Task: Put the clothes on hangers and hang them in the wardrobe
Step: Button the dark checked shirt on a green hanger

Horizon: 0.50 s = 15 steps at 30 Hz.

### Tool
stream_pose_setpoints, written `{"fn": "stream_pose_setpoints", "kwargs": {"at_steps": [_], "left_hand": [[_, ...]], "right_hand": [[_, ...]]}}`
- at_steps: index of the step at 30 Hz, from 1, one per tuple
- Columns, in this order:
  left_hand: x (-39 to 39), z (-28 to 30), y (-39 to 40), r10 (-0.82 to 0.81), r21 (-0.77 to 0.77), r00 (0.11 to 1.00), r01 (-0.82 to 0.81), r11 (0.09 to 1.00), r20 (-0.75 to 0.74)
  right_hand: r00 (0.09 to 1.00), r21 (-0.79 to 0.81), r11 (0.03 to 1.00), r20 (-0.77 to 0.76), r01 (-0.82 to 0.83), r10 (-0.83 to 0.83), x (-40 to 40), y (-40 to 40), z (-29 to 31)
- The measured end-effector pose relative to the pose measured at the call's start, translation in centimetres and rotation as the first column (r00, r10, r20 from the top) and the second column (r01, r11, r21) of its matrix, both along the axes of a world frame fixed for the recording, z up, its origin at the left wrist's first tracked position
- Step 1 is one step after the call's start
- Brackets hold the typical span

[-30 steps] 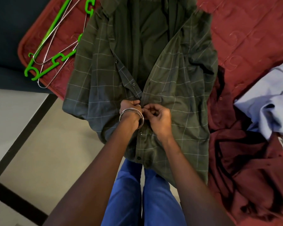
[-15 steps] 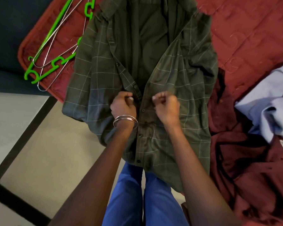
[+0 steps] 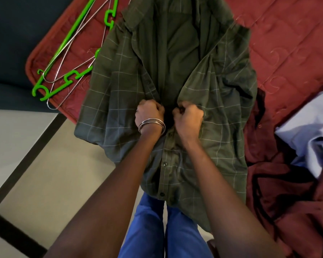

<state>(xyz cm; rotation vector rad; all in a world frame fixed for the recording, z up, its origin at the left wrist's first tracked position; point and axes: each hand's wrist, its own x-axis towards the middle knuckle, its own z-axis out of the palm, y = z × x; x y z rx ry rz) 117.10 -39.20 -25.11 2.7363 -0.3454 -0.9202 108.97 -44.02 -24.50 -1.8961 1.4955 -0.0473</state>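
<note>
— How are the hands set?

— Both arms reach straight out from the bottom of the view, forearms nearly parallel. The left hand (image 3: 150, 114) is a closed fist, knuckles up, gripping the left front edge of the shirt (image 3: 117, 101). Bangles (image 3: 151, 124) sit at that wrist. The right hand (image 3: 189, 116) is also fisted, clutching the right front edge. The two fists sit just beside each other with a narrow dark gap between.

— And the shirt?

— A dark green check shirt, lying front-up on the red quilt (image 3: 287, 43), its hem hanging off the bed edge over the person's blue trousers (image 3: 153, 226). Below the fists the placket is buttoned; above them it gapes open.

— Anything you can't see?

— The fingertips are curled under, so whether a button sits inside either fist I cannot tell. The collar runs out of the top of the view. The hangers (image 3: 63, 58), green plastic and thin wire ones, lie at the quilt's left corner, partly tucked under the shirt's sleeve and cut off at the top. A maroon garment (image 3: 287, 192) is crumpled to the right, its shape hard to read, and a pale blue one (image 3: 309, 131) is cut by the right edge.
</note>
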Motion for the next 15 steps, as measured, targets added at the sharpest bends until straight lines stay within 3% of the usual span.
{"fn": "stream_pose_setpoints", "kwargs": {"at_steps": [3,8,15], "left_hand": [[-0.2,0.1,-0.1,-0.045,0.011,0.999,0.045,0.999,-0.021],[-0.6,0.8,-0.2,0.104,-0.257,0.986,-0.135,0.957,-0.131],[-0.7,0.5,-0.8,0.056,-0.250,0.990,-0.087,0.964,-0.128]], "right_hand": [[0.996,0.002,1.000,0.084,-0.015,0.015,-0.3,0.7,-0.1],[0.986,0.007,0.996,0.145,-0.084,0.082,0.2,1.1,-0.4],[0.963,0.148,0.989,0.263,0.019,-0.058,-0.3,0.3,0.0]]}}
